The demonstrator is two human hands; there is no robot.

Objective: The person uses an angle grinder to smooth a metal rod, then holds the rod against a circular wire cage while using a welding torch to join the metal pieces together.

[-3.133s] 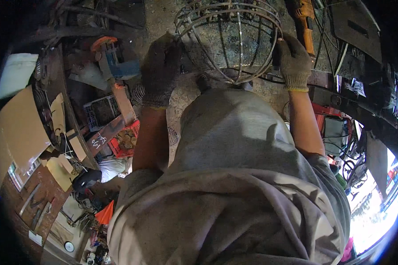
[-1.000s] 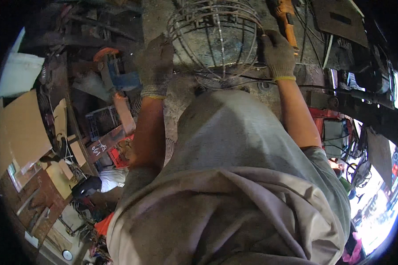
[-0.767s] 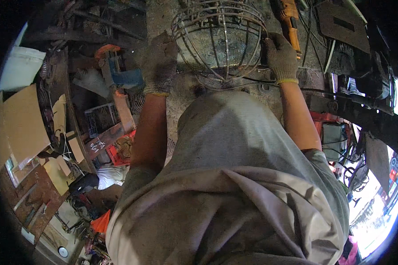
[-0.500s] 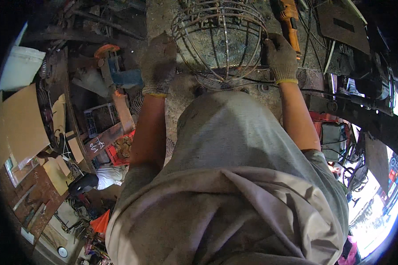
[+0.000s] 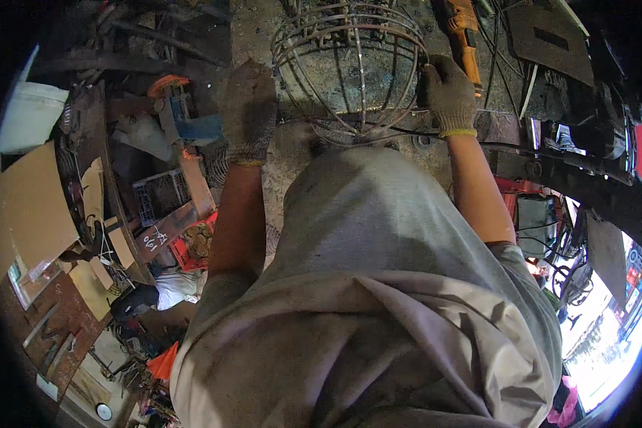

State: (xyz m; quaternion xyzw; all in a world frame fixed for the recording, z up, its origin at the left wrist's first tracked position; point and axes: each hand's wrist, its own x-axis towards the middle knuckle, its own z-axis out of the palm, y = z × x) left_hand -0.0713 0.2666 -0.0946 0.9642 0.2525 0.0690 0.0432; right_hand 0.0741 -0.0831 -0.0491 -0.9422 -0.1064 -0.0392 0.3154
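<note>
A domed cage of bent metal rods lies on the stained work surface in front of me. My right hand, in a grey knitted glove with a yellow cuff, is curled closed around the cage's right edge. My left hand, in a darker, dirtier glove, is beside the cage's left side. A narrow gap shows between that glove and the rods. Its fingers are dark and pointed away from me, so their grip is hidden.
An orange power tool lies just beyond my right hand, near loose cables. At the far right is a flat metal plate with a slot. Left of me are a blue metal part, a red crate and cardboard sheets.
My left hand has shifted slightly left and nearer to me, away from the cage. My right hand stays at the cage's edge. The whole view has shifted a little.
</note>
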